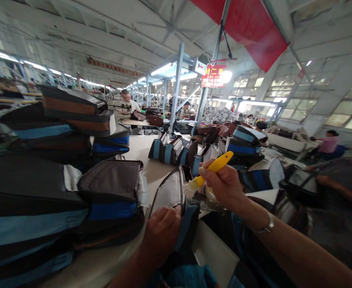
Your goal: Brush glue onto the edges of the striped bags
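My left hand (pixel 160 234) is closed on the edge of a dark bag piece with a blue stripe (pixel 180 208), holding it up at the table's near edge. My right hand (pixel 225 186) grips a yellow-handled brush (pixel 214 167), its pale bristle end pointing down at the grey lining of the bag piece. A silver bracelet sits on my right wrist. A crumpled clear plastic piece (pixel 207 202) lies just under the brush.
Tall stacks of black, blue and brown bags (pixel 58 172) fill the left of the white table (pixel 151 168). More bags (pixel 176 152) stand upright farther back. A person (pixel 344 188) sits at the right; other workers sit in the distance.
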A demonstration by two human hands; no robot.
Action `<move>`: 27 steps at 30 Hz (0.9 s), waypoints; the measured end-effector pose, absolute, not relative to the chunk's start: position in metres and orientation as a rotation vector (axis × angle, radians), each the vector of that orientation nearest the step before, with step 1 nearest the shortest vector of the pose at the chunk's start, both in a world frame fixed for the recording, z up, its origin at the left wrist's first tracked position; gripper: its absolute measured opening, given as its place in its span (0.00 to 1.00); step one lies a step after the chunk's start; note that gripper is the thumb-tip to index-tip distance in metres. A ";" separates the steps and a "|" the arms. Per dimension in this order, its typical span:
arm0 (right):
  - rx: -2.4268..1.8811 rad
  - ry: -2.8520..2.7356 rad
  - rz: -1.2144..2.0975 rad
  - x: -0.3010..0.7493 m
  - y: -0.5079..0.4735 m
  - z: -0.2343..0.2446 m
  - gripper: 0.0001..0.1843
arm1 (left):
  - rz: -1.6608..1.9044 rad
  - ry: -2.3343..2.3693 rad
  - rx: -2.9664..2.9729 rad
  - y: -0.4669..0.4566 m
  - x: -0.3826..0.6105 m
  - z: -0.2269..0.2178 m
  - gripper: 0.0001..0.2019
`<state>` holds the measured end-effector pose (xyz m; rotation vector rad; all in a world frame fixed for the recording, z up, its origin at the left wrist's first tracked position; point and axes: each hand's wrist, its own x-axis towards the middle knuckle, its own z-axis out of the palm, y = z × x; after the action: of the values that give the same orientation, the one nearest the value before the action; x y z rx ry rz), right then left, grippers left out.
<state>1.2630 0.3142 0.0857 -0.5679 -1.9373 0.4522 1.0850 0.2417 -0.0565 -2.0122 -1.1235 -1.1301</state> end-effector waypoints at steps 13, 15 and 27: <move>-0.868 -2.621 0.034 1.249 0.313 0.097 0.16 | -0.979 -0.958 -2.102 0.233 1.094 -0.048 0.11; -0.912 -2.610 -0.047 1.245 0.312 0.096 0.15 | -0.993 -0.948 -2.133 0.232 1.095 -0.048 0.11; -0.806 -1.636 1.158 1.285 0.332 0.084 0.10 | -1.377 -1.136 -2.025 0.245 1.062 -0.033 0.06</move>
<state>1.2845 0.3323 0.0838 -0.8056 -1.6364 1.1583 1.0619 0.2450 -0.0335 -2.0254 -1.1360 -1.3767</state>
